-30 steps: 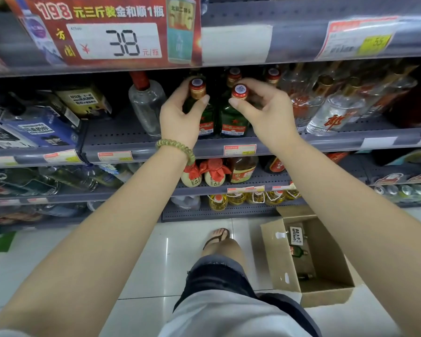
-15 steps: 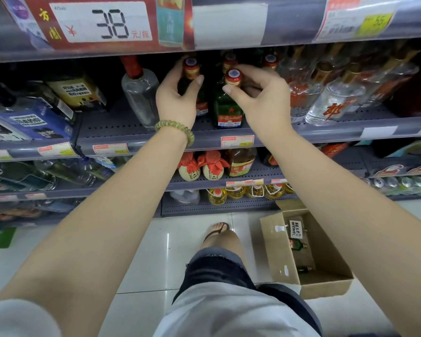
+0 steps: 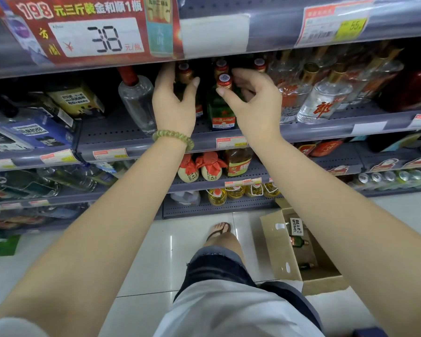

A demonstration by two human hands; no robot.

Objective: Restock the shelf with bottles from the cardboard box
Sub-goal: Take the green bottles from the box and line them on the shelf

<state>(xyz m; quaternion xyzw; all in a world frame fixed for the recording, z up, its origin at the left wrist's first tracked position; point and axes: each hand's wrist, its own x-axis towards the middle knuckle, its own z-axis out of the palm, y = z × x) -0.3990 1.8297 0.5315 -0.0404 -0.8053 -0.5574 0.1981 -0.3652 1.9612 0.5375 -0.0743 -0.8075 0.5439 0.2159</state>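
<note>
Two green glass bottles with red-and-gold caps stand on the grey middle shelf [image 3: 122,132]. My left hand [image 3: 174,105] wraps around the left green bottle [image 3: 185,72], whose body it mostly hides. The fingers and thumb of my right hand [image 3: 255,103] curl loosely around the neck of the right green bottle [image 3: 223,113], which rests upright on the shelf. More caps of the same kind show behind them. On the floor at the lower right, the open cardboard box [image 3: 276,249] holds two green bottles [image 3: 299,242] lying down.
Clear bottles [image 3: 326,98] crowd the shelf to the right, and a clear red-capped bottle [image 3: 137,98] stands to the left. The upper shelf's edge with a 38 price sign [image 3: 95,37] hangs just above my hands. My sandalled foot [image 3: 219,231] is on the white tile floor.
Both hands have pushed their bottles further back under the upper shelf. My right fingers have slipped from the cap down to the neck and spread wider.
</note>
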